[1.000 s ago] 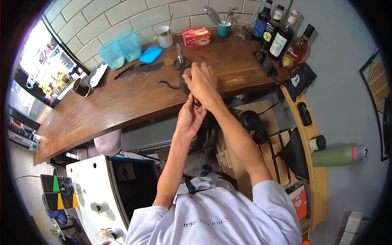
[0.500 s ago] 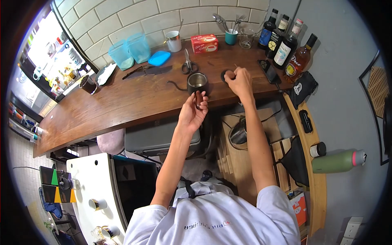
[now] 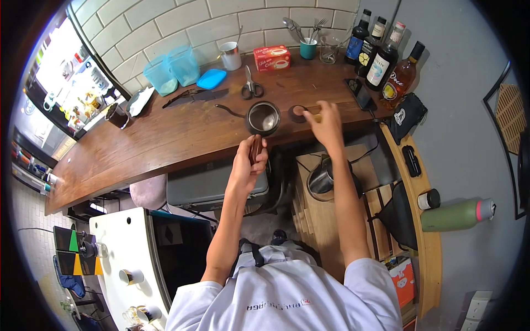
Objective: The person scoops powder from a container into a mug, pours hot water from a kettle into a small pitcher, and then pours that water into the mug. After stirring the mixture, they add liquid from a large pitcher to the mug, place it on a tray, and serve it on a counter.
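My left hand [image 3: 247,165] is wrapped round the brown wooden handle of a black gooseneck kettle [image 3: 263,119]. The kettle has no lid on it, and its metal inside shows; its thin spout points left. On the wooden counter just right of the kettle lies its round dark lid [image 3: 298,113] with a brown knob. My right hand [image 3: 328,129] hovers beside the lid, fingers apart and holding nothing. Behind the kettle are black-handled scissors [image 3: 252,88].
Along the wall stand blue containers [image 3: 184,65], a white mug [image 3: 230,57], a red box [image 3: 272,58], a teal cutlery cup [image 3: 308,49] and several bottles [image 3: 383,60]. A phone [image 3: 360,95] lies right. Below the counter is a metal pitcher [image 3: 321,179].
My right hand has let go of the lid, which now lies on the counter, and moved slightly away. My left hand has shifted left with the kettle, turning it.
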Demonstrator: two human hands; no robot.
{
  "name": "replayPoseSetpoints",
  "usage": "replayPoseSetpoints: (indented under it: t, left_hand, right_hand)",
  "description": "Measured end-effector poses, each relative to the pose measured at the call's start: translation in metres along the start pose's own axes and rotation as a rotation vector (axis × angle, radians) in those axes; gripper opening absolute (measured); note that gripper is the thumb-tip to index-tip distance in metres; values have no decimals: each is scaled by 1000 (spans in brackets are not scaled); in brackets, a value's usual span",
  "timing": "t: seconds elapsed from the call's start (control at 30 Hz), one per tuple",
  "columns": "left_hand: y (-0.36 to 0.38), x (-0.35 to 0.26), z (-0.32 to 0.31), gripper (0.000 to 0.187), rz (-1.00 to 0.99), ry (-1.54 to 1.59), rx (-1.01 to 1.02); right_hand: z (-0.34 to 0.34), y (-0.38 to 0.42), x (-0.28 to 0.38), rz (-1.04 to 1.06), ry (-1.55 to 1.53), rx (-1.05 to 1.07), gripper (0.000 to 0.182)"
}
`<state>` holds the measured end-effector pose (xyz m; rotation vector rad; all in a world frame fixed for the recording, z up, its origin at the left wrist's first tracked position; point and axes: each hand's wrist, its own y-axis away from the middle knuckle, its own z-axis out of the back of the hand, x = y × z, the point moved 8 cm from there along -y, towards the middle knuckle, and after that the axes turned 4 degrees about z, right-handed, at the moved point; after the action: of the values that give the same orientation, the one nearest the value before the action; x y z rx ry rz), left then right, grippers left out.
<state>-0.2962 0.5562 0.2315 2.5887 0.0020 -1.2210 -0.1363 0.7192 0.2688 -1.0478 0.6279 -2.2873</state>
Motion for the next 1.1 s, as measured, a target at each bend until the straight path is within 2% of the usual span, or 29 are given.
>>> replayPoseSetpoints:
  t: [0.07,0.13,0.23,0.27,0.3,0.33,0.4,0.43,0.47,0.53,0.57,0.6,0.67,0.7,0.73,0.83,0.97,1.1]
  left_hand:
    - [15,-1,3,38,-49,-112,-54]
    - [29,4,7,42,-44,-234,-26]
    - [49,16,9,42,-66,-283,-26]
    - [54,17,6,41,-96,-311,-14]
    - [57,21,7,31,-68,-334,-31]
    - [58,27,8,31,-49,-338,-14]
    - [62,38,13,21,-72,-420,14]
    - [64,44,20,15,-52,-409,18]
    - [66,50,23,15,-40,-410,27]
    - [72,54,28,13,-72,-638,4]
    - [76,57,29,13,-27,-609,-17]
    - [78,59,32,13,-25,-608,-27]
    - [83,67,37,13,-19,-655,-16]
    - [85,68,39,15,-27,-685,-26]
    - [87,72,44,15,-27,-682,-43]
    - [88,79,51,20,-58,-731,-39]
    - [94,94,76,26,12,-782,-114]
    - [94,110,100,26,26,-775,-145]
  right_hand:
    - [41,27,-21,-60,-15,-101,41]
    - [73,67,-64,-250,61,-151,39]
    - [93,130,-129,-366,181,-113,39]
    - [94,146,-140,-418,212,-16,45]
    - [94,162,-149,-475,244,79,53]
    - [93,178,-157,-497,256,72,53]
    - [85,204,-165,-595,171,60,65]
    - [81,214,-171,-695,165,182,71]
    - [80,219,-169,-708,172,179,71]
    - [73,235,-173,-853,-6,98,74]
    - [78,238,-173,-843,44,-161,73]
    - [77,241,-178,-843,41,-152,73]
    - [61,238,-177,-832,-417,-99,67]
    - [52,246,-196,-867,-477,-99,60]
    - [45,249,-199,-865,-483,-83,60]
    - [51,252,-207,-801,-343,-344,55]
    - [53,244,-210,-658,-203,-390,60]
    - [51,243,-207,-688,-193,-370,60]
